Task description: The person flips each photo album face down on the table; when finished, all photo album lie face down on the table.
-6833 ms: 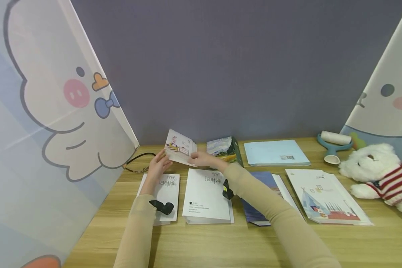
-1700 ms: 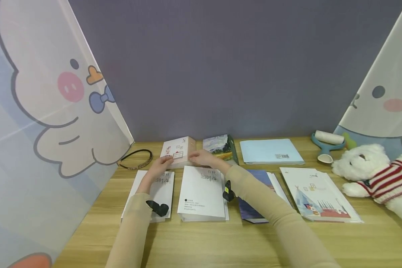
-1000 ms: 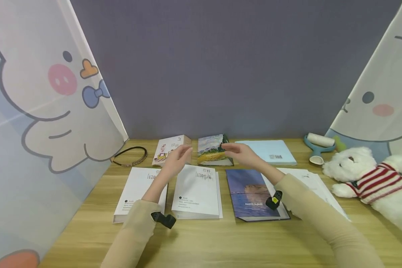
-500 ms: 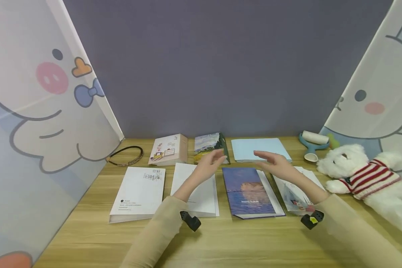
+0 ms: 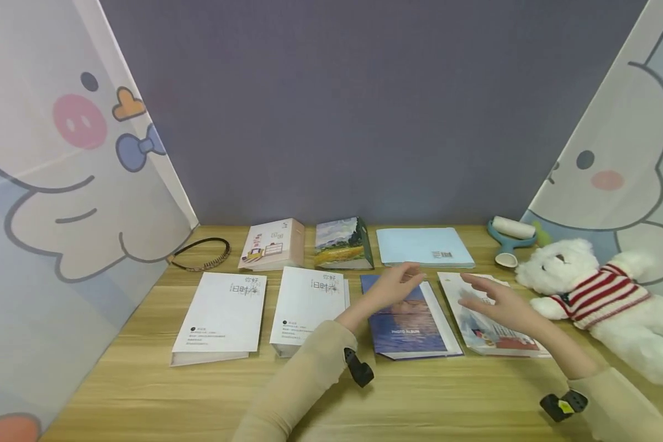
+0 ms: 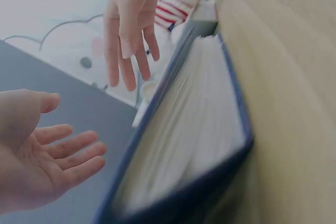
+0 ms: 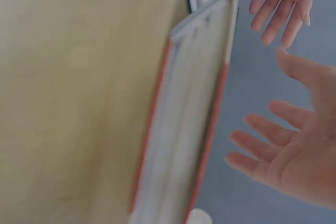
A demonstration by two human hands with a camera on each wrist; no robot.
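Note:
My left hand [image 5: 392, 290] hovers over the purple-blue photo album [image 5: 406, 319], fingers relaxed and holding nothing. The left wrist view shows that album's page edges [image 6: 184, 129] close up, with the left palm [image 6: 50, 161] apart from it. My right hand [image 5: 500, 302] is above the white album with a tent picture [image 5: 475, 334], its fingers spread a little. In the right wrist view the right palm [image 7: 299, 145] is likewise bare, beside a red-edged album [image 7: 184, 114]. Part of the tent album is hidden by the right hand.
Two white albums [image 5: 221, 313] [image 5: 301, 307] lie at front left. Behind them are a pale pink album [image 5: 267, 242], a landscape-painting album [image 5: 339, 242] and a light blue album [image 5: 422, 247]. A headband [image 5: 207, 263], a lint roller [image 5: 512, 228] and a teddy bear [image 5: 580, 279] lie at the sides.
The pale pink album was held up at the back left, then set down and let go. Both hands have since moved right and nearer, over the purple-blue and tent albums.

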